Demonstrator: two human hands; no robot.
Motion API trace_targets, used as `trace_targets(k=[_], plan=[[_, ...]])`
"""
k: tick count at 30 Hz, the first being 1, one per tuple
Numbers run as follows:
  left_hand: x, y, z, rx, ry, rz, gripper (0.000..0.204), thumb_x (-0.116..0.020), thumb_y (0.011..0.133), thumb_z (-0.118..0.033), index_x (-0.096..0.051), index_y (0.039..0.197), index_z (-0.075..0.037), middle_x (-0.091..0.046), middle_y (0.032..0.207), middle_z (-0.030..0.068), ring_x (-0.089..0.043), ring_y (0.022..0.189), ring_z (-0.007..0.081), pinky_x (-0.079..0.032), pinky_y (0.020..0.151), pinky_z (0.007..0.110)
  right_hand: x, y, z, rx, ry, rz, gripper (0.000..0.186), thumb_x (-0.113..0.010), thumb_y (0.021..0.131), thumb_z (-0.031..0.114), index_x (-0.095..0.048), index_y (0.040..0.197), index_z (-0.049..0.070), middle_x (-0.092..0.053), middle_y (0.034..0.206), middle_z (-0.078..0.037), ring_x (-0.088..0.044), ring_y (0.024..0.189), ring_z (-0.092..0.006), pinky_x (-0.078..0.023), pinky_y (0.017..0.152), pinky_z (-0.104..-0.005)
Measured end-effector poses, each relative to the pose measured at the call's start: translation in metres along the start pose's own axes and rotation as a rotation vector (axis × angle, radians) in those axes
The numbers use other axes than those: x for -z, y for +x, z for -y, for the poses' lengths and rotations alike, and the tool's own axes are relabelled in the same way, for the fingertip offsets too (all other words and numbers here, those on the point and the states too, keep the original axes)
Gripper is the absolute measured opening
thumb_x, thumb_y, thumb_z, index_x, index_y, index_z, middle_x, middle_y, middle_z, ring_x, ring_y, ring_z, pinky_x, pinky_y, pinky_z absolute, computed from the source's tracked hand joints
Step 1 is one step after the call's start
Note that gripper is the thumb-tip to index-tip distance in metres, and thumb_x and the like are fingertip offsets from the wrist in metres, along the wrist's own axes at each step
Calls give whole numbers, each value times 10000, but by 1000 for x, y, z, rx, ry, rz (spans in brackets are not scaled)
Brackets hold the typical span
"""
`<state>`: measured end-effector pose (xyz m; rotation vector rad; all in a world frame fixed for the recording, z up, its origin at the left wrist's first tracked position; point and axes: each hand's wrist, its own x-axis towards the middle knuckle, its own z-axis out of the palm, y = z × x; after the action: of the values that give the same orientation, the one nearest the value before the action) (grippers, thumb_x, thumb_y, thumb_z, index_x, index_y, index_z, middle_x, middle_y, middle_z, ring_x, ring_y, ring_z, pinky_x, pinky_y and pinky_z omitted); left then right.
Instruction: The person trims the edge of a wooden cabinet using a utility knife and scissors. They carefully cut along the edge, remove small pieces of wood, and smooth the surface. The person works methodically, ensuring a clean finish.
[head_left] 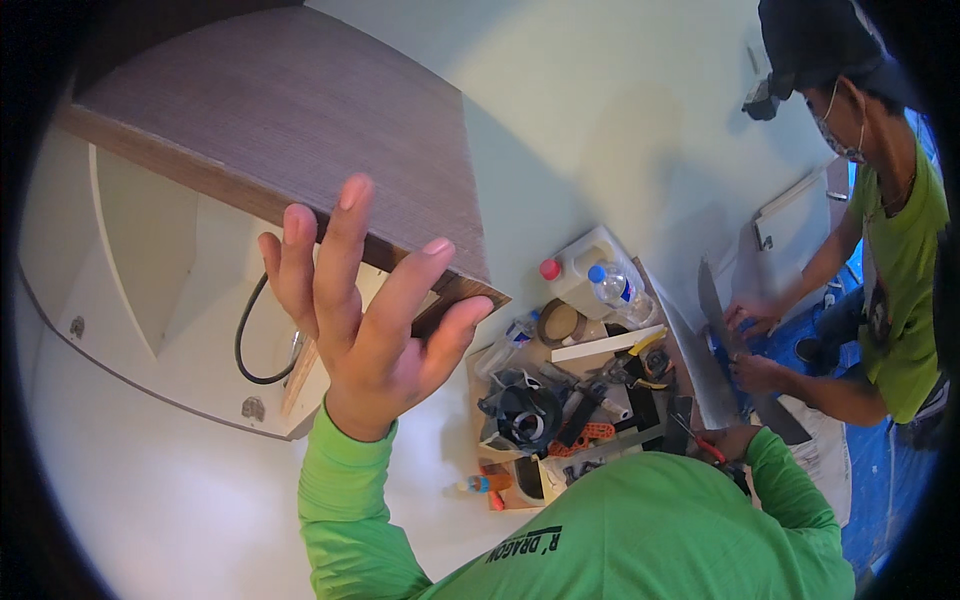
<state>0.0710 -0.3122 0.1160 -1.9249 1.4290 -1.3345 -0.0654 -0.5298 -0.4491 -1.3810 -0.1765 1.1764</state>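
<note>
My left hand (375, 320) is raised at the corner of a wood-grain cabinet board (330, 130). Its fingers are spread, the thumb lies close to the board's edge, and nothing is in its grasp. Whether the fingertips touch the board I cannot tell. At the right, my right hand (738, 443) is partly hidden behind my green shirt and sleeve. It is closed around a red-handled hand tool (711, 452), which looks like pliers or snips, beside the crowded tool box (690, 370).
A white open cabinet (150, 270) with a black cable (240, 345) stands below the board. Tools, tape, bottles and a white jug (590, 260) fill the box. At the right, another person (900, 280) holds a long grey strip (715, 310) over a blue floor sheet (870, 490).
</note>
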Motion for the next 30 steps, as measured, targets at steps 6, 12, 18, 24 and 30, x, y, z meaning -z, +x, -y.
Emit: trace_targets(k=[6,12,18,24,30], plan=[[-2,-1,2,9,-50,-27,517,-761,913,-443,-584,1302,-152,-467,1554,227,-258,1529,412,-158,1254,544,-8,-10,17,154,-189,-339,626,-851,845,397,-646,1314,37,-734,1019,-109,-680,905,-162,-567,805,-335],[-3,-8,1,14,-25,-123,504,-754,925,-434,-583,1292,-134,-498,1526,219,-310,1497,420,-216,1232,544,-31,-23,65,162,-57,-525,553,-891,815,327,-683,1206,-3,-733,887,-73,-682,777,-135,-545,692,-307],[27,-51,-22,30,-396,-47,306,-744,925,-440,-697,1024,-154,-646,1321,126,-476,1348,338,-370,1068,539,-48,-47,111,423,-127,-672,607,-860,834,452,-686,1206,4,-708,832,-93,-615,705,-176,-527,706,-357],[48,-48,-80,182,-1733,-234,357,-779,875,-456,-751,907,-102,-700,1146,116,-574,1151,315,-475,870,488,-53,-54,132,426,-261,-714,596,-855,840,438,-677,1211,6,-672,798,-135,-600,691,-209,-513,703,-373],[83,-41,-112,276,-2059,-411,292,-624,989,-548,-770,1091,-316,-612,1121,41,-512,1090,260,-416,945,448,-57,-60,151,454,-282,-639,597,-853,848,426,-658,1232,12,-660,799,-121,-593,715,-201,-504,720,-359]])
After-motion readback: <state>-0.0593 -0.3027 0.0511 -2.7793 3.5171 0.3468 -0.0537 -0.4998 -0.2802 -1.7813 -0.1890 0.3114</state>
